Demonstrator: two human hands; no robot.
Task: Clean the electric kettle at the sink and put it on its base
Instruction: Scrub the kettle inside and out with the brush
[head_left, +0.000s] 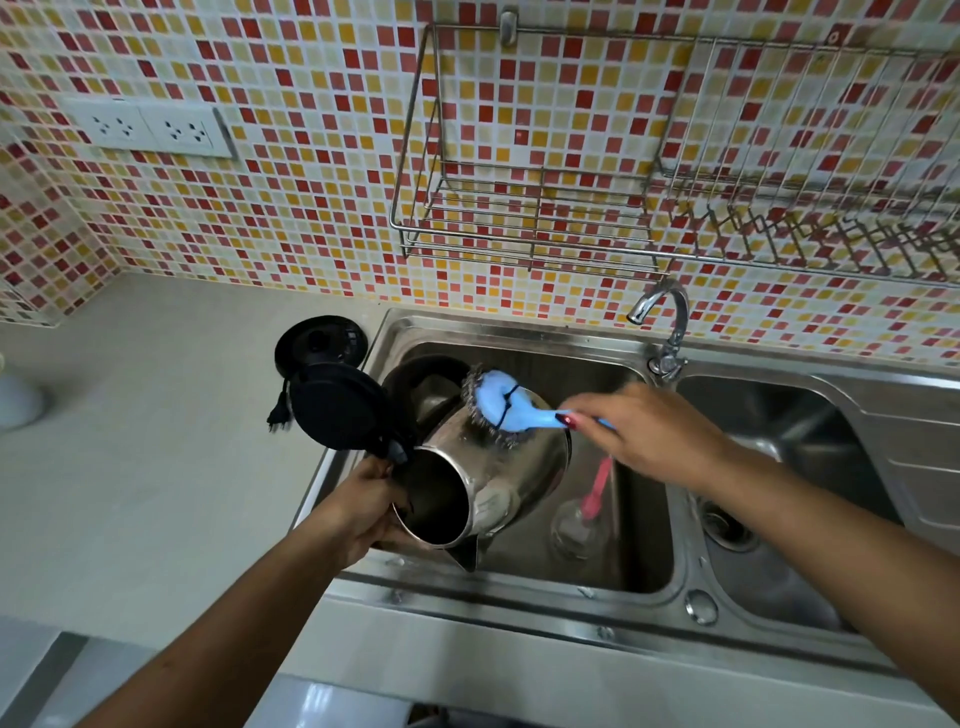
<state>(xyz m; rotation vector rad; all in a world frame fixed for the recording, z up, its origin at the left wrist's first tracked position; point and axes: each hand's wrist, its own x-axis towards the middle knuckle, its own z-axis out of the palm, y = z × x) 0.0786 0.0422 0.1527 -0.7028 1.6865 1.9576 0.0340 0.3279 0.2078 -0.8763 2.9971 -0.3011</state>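
A: Where's the kettle (498, 467) from where you stand?
B: Over the left basin of the sink (519, 325), tipped on its side. The mouth faces the person and the spout points down. The black lid (337, 410) is swung open to the left.
A: Who's got hold of it?
B: The left hand (369, 512) is wrapped round it at the handle end, by the rim, fingers curled tight. The right hand (644, 431) pinches the blue handle of a scrubber (498, 402), whose steel-wool head presses on the kettle's outer wall.
A: And the base?
B: The base (322, 343) sits on the counter (156, 467) just left of the sink, partly behind the open lid from here. Its plug (278, 415) lies loose beside it.
A: Anything else in that basin?
B: A glass (576, 525) down below the kettle, with a pink-handled brush (597, 488) by it, and the tap (662, 312) stands behind, between the two basins
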